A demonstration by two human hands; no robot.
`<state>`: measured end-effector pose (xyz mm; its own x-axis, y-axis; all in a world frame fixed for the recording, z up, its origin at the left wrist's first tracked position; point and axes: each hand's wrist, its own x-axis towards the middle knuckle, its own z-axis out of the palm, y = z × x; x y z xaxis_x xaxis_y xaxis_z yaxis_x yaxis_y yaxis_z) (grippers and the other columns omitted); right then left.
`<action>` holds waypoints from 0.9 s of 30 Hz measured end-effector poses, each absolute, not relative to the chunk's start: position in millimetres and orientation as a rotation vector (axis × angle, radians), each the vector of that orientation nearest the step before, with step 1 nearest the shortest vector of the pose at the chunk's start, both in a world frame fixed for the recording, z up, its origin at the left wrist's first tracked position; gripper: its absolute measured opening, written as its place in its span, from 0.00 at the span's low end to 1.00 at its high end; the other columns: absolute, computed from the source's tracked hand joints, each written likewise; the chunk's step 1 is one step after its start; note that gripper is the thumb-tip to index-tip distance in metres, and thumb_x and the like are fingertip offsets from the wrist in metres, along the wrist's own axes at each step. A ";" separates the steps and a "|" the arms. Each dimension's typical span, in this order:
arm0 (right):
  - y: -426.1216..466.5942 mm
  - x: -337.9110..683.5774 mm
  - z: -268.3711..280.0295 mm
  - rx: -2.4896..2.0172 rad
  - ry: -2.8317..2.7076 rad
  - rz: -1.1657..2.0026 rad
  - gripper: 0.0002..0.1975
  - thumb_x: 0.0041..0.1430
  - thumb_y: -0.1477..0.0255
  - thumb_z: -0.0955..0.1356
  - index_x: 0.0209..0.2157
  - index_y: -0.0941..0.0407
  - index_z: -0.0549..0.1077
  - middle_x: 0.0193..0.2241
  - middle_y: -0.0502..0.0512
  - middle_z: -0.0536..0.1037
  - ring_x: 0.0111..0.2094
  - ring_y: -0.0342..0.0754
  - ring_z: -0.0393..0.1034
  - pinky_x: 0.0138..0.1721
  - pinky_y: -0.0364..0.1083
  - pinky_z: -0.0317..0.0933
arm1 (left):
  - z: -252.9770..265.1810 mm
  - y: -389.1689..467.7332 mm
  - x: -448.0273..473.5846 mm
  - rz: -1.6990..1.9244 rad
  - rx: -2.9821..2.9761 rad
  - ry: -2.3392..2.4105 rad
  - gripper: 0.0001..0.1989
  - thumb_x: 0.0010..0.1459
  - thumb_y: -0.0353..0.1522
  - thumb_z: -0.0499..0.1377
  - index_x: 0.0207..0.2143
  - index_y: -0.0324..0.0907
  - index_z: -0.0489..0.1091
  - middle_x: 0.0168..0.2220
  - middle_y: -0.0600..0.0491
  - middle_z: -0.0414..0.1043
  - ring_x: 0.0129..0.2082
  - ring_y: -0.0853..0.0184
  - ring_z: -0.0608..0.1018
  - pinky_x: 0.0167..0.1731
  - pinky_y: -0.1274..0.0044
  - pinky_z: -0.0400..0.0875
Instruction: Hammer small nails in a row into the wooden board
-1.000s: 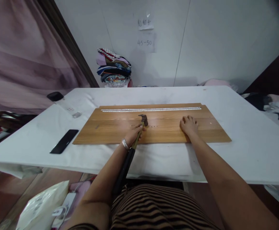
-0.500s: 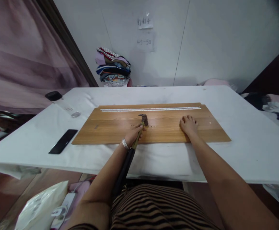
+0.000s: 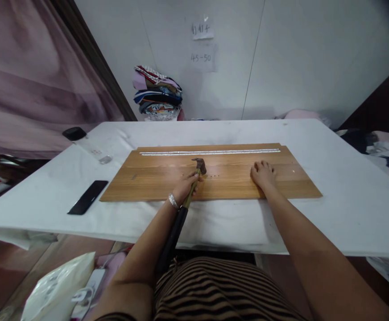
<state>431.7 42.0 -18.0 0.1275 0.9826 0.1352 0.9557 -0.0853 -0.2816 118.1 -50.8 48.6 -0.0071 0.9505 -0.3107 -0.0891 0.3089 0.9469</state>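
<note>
My left hand [image 3: 186,185], a silver bracelet at its wrist, is wrapped round a claw hammer [image 3: 178,223] high on the handle, near the head. The hammer's dark rusty head is over the middle of a wooden board [image 3: 157,183]; whether it touches the wood I cannot tell. The black grip points back towards my body. Just right of the head, several small dark dots [image 3: 214,176] run in a short row on the board. My right hand [image 3: 263,174] rests on the board's right part, fingers bent and slightly apart, holding nothing visible.
Two long white strips [image 3: 211,152] lie along the board's far edge. On the white-covered table [image 3: 348,200], a black phone [image 3: 88,197] and a clear bottle with a black cap [image 3: 92,147] are at left. Folded cloth [image 3: 157,93] is stacked by the wall.
The hammer head and my left hand have shifted very slightly up and left. My right hand stays where it was on the board.
</note>
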 end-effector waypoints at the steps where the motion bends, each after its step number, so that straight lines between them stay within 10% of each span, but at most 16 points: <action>1: 41.8 431.6 -17.8 -2.110 -1.890 0.125 0.22 0.67 0.66 0.56 0.53 0.56 0.75 0.58 0.67 0.71 0.60 0.62 0.57 0.58 0.62 0.50 | 48.5 -50.9 118.1 1.027 0.901 1.295 0.13 0.56 0.39 0.63 0.39 0.41 0.69 0.32 0.55 0.73 0.16 0.78 0.66 0.11 0.84 0.58; 27: 42.7 431.3 -18.4 -2.136 -1.904 0.133 0.22 0.68 0.66 0.56 0.54 0.56 0.74 0.59 0.67 0.71 0.62 0.61 0.56 0.59 0.61 0.49 | 53.5 -50.1 132.3 0.961 0.878 1.349 0.09 0.59 0.35 0.60 0.40 0.41 0.69 0.31 0.56 0.72 0.16 0.77 0.66 0.11 0.82 0.58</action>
<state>431.3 42.7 -18.4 0.1294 0.9850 0.1139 0.9596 -0.0954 -0.2646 132.3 -50.1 53.5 -0.0141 0.9269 -0.3750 -0.0513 0.3738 0.9261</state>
